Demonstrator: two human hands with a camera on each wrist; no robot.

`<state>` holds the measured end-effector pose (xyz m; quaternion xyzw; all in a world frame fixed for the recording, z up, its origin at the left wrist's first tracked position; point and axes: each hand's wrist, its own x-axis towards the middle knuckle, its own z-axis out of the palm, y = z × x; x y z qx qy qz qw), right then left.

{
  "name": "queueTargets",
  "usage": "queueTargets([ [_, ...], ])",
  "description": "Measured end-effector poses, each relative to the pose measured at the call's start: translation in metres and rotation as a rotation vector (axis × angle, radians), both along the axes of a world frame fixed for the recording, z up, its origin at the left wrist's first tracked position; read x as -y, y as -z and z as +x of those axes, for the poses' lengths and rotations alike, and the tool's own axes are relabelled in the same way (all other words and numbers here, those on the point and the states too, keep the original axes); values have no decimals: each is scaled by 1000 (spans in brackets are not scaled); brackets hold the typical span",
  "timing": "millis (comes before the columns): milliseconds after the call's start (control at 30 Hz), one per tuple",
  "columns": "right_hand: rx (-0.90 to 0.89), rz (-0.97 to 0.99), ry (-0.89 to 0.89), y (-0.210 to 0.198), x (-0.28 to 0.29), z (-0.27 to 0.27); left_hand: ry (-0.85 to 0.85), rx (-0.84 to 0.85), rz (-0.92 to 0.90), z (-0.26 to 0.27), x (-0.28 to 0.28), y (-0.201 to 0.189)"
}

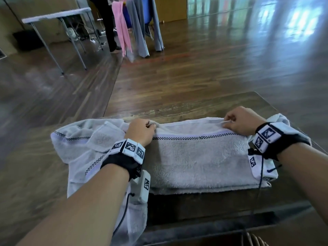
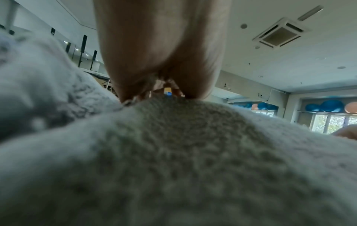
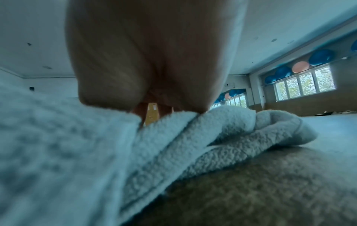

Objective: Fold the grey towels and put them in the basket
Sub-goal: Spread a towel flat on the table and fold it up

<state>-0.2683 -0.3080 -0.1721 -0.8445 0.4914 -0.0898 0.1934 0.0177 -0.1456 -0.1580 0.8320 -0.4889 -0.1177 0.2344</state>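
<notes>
Far left beyond the fingers: a white folding table (image 1: 56, 14) on the wooden floor (image 1: 195, 68); pink and grey cloths (image 1: 134, 27) hanging further right, a person's dark legs just beside them.

Left of the left fingers: loose, rumpled part of the grey towel (image 1: 198, 157), draped off the edge of the dark wooden table (image 1: 195, 107) and hanging down beside the left forearm.

Left hand (image 1: 140, 132) curled over, fingers pinching the towel's far hem near the checkered band; in the left wrist view the palm (image 2: 160, 45) presses down onto terry pile (image 2: 173, 152), fingertips mostly hidden.

Between the two sets of fingers: towel doubled flat on the table, far hem lifted slightly and stretched taut, checkered stripe running just nearside of the knuckles.

Right hand (image 1: 241, 121) likewise curled, fingers pinching the same far hem at the towel's right end; right wrist view shows the palm (image 3: 154, 53) atop bunched folds (image 3: 193, 137).

Right of the right fingers: a small tail of towel past the wrist marker band (image 1: 266, 135).

Nearside, bottom right below the table: part of a wicker rim (image 1: 255, 240), too cropped to tell more.
</notes>
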Motion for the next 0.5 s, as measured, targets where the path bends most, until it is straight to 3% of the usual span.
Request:
queueTargets([
  [233,94,-206,24,-13,-16,-4,-27,64,-7,-3,-3,-6],
  [367,268,-330,-34,-30,-37,-12,-27,148,-44,-10,-13,-21],
  [433,354,-379,-73,-41,-55,-14,20,191,-96,-18,-19,-34],
  [500,408,-428,-130,-55,-78,-12,182,182,-210,-32,-25,-51],
])
